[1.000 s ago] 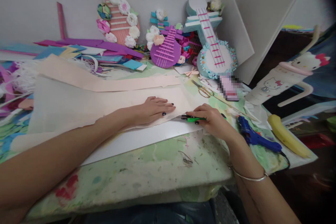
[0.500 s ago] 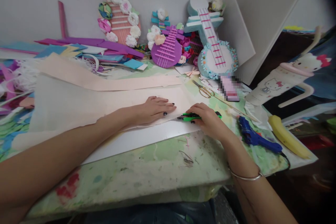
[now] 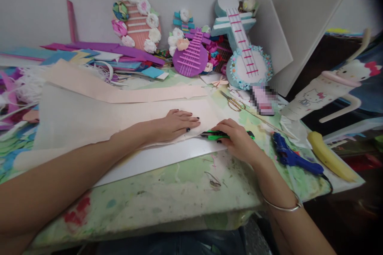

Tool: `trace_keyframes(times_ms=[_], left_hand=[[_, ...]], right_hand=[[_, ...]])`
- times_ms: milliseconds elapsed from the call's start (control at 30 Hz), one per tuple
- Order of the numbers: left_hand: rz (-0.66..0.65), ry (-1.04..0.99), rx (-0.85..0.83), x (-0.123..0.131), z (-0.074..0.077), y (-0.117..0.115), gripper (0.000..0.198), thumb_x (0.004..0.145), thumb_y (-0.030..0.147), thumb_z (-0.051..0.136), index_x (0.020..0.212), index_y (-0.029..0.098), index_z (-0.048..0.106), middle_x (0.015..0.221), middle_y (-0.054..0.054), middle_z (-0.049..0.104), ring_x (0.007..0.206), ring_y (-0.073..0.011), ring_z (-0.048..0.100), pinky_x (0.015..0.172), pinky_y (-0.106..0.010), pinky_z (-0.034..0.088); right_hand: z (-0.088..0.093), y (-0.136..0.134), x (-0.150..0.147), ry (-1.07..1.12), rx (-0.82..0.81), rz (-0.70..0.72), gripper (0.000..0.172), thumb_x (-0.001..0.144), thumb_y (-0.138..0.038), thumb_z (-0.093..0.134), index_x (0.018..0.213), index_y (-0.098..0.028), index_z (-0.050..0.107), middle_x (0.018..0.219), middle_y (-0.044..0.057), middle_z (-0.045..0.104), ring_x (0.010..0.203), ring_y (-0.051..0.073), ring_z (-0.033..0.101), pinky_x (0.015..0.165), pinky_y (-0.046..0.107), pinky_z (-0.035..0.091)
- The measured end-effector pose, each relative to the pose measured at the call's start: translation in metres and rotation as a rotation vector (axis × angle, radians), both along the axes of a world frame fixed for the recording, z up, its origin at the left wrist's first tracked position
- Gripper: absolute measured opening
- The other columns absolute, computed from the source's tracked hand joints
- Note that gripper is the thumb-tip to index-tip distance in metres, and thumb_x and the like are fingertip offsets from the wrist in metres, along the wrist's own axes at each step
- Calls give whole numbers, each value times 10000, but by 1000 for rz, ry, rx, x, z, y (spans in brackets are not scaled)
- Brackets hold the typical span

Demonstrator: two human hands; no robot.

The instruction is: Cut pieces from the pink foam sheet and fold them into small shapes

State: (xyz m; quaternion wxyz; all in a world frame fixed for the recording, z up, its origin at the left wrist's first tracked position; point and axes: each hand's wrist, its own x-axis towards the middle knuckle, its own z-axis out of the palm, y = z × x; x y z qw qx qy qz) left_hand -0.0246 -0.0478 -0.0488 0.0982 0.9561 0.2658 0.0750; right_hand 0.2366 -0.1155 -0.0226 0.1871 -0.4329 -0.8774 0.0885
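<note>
My left hand lies flat, fingers spread, on a pale peach sheet that rests over a white board. My right hand is closed on a green and black utility knife, whose tip points left at the sheet's near edge, close to my left fingertips. A second peach strip lies just behind the sheet.
A blue glue gun and a yellow object lie right of my right hand. Gold scissors sit behind it. Foam guitar models and coloured foam sheets line the wall. The stained table edge is near me.
My right hand has slid the knife a little to the left along the sheet's edge. My left hand has stayed put.
</note>
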Motion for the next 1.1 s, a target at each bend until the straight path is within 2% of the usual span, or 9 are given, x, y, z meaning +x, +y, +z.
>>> trace_keyframes(times_ms=[267, 733, 1100], left_hand=[[-47, 41, 30, -1, 4, -2, 487, 953, 391, 364, 1434, 336, 315, 1503, -14, 332, 1392, -222, 249, 1102, -409, 112], [-45, 85, 72, 3, 6, -12, 472, 949, 431, 354, 1418, 387, 326, 1514, 17, 312, 1366, -278, 261, 1071, -462, 107], [-41, 111, 64, 3, 6, -10, 504, 933, 448, 372, 1429, 405, 293, 1524, 22, 288, 1368, -278, 257, 1074, -467, 128]], right_hand=[[-1, 1, 2, 2, -2, -12, 429, 677, 31, 473, 1032, -165, 613, 1017, 109, 605, 960, 251, 522, 850, 392, 427], [-1, 3, 2, -5, 28, 6, 435, 680, 47, 482, 1049, -124, 634, 1017, 120, 616, 949, 252, 521, 839, 390, 431], [-1, 1, 2, 2, 34, 13, 445, 665, 50, 483, 1044, -127, 636, 1001, 119, 615, 940, 249, 523, 837, 395, 438]])
